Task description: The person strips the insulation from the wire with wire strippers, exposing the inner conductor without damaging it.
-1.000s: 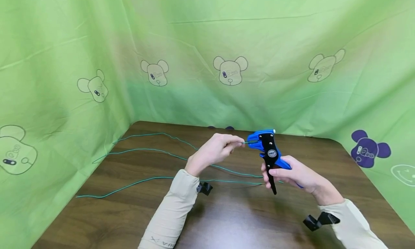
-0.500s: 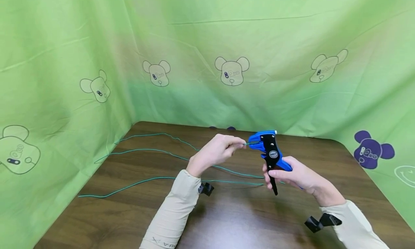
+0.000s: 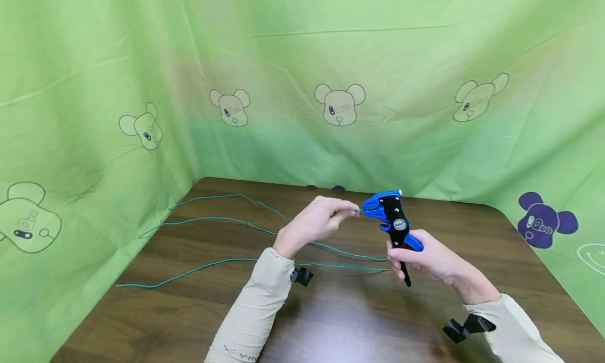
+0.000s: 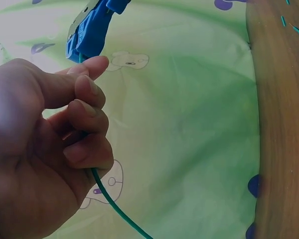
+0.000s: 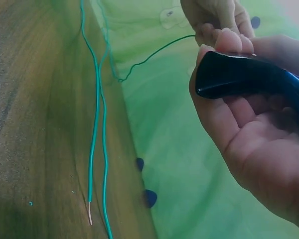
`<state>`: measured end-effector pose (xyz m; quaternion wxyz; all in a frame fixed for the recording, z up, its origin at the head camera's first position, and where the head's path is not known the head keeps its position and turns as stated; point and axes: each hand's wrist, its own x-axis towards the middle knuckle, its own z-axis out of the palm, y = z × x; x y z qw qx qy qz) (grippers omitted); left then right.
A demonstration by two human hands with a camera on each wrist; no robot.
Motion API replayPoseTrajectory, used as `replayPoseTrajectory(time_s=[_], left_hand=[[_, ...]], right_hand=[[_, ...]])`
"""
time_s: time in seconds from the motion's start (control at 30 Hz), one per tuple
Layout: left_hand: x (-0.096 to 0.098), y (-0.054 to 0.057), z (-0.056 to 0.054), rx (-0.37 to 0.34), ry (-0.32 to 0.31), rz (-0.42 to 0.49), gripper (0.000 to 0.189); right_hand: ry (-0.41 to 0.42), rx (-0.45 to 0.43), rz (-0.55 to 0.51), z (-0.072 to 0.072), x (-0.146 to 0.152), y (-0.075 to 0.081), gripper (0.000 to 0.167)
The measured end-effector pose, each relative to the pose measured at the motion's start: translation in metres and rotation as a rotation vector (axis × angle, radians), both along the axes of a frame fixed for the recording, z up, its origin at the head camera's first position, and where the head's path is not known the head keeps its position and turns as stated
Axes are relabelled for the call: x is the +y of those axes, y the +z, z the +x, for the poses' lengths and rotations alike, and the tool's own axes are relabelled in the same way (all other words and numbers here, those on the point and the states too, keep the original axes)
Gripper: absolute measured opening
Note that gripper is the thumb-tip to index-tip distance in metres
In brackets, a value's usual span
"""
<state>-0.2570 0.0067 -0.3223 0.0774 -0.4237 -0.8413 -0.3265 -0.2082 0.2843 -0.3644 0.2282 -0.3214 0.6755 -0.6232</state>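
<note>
In the head view my right hand (image 3: 427, 255) grips a blue and black wire stripper (image 3: 396, 221), fingers curled round its handles. The stripper's nose points left, held up above the table. My left hand (image 3: 314, 224) pinches a thin green wire (image 3: 365, 209) just short of that nose, and the wire's end runs into the jaws, hidden there. In the left wrist view the wire (image 4: 114, 205) trails out below the curled fingers, with the blue stripper head (image 4: 92, 35) just beyond the fingertips. The right wrist view shows the black handle (image 5: 234, 74) inside my right hand's grip.
More green wires (image 3: 189, 272) lie across the brown wooden table (image 3: 165, 326). One has a bare copper end (image 5: 90, 214) in the right wrist view, near a tiny green scrap (image 5: 30, 203). Green printed cloth (image 3: 283, 153) hangs at the back and sides.
My right hand has squeezed the stripper's handles closer together; the black handle has swung toward the palm. The left hand keeps its pinch on the wire, and the head view has shifted slightly.
</note>
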Motion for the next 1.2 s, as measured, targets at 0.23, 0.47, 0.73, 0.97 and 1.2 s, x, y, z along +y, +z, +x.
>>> replayPoseTrajectory(time_s=[0.23,0.47,0.73,0.97,1.2], left_hand=[[0.000,0.001,0.000,0.004,0.011,0.010,0.024],[-0.003,0.002,0.001,0.007,0.017,0.029,0.023],[0.002,0.003,0.000,0.040,0.035,0.029,0.023],[-0.001,0.004,0.001,0.011,0.016,0.055,0.023],[-0.002,0.004,-0.001,0.001,-0.004,0.074,0.022]], right_hand=[[-0.035,0.039,-0.036,0.002,-0.006,-0.002,0.012],[-0.084,0.027,-0.104,0.006,-0.016,-0.002,0.015],[-0.142,-0.045,-0.191,0.008,-0.023,-0.002,0.022],[-0.160,-0.008,-0.155,0.007,-0.022,-0.003,0.020],[-0.153,0.006,-0.149,0.007,-0.020,-0.002,0.017]])
